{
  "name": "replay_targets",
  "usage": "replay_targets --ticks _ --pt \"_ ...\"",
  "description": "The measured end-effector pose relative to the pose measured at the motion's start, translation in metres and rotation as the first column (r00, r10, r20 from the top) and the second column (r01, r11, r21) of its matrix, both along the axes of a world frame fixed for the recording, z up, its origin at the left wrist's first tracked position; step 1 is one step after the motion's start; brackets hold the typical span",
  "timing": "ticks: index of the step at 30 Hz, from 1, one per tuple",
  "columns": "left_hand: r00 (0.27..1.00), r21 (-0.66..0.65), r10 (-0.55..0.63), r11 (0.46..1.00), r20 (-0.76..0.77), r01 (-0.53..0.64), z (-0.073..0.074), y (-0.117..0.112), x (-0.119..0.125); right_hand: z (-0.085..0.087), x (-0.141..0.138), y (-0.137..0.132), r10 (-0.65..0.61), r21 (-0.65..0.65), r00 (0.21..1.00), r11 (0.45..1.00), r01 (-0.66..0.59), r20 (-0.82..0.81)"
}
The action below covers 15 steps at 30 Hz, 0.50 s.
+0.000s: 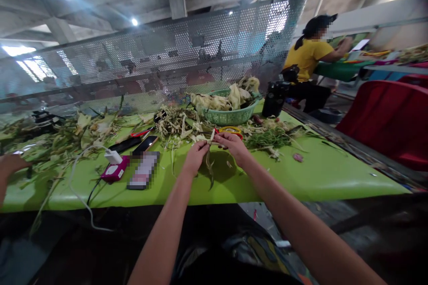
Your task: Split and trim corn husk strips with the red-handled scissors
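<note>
Between our left grip and right grip we pinch a thin, dry-looking strip; it dangles, slightly curved, over the smooth, glossy green bench.

Reckoned from between left hand and right hand: blocked at twelve to one by red-and-yellow rings, then the basket, with the screen behind. Hemmed in at ten to eleven by scraps. Obstructed at two, farther off, by a black object, and at three by greens. Open at four, low across bare table, below a pink lump. Open at six between the forearms, save for the hanging strip. Narrow at eight, beside phones; crowded beyond by charger and cable.
</note>
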<state>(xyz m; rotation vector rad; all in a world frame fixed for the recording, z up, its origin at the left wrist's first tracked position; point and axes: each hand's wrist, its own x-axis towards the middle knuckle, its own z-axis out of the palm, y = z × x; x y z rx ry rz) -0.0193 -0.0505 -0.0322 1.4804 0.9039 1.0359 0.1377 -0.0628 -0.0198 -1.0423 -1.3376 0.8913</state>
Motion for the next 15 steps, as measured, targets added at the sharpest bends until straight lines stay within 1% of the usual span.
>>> replay_targets --ticks 5,8,15 --pt "0.996 0.013 -0.015 1.0 0.084 0.014 0.0002 -0.0001 0.0007 -0.0032 0.0013 0.0008 -0.02 0.023 0.998 1.0 0.019 0.064" --pt "0.993 0.017 -0.011 1.0 0.121 0.01 -0.0007 0.001 0.0004 -0.0042 0.0009 0.0006 -0.041 0.04 0.99 0.999 0.036 0.132" --pt "0.992 -0.022 -0.055 0.998 0.114 0.058 -0.0038 0.0014 0.0017 -0.0056 -0.0009 -0.0001 -0.088 0.109 0.965 0.992 0.063 0.246"
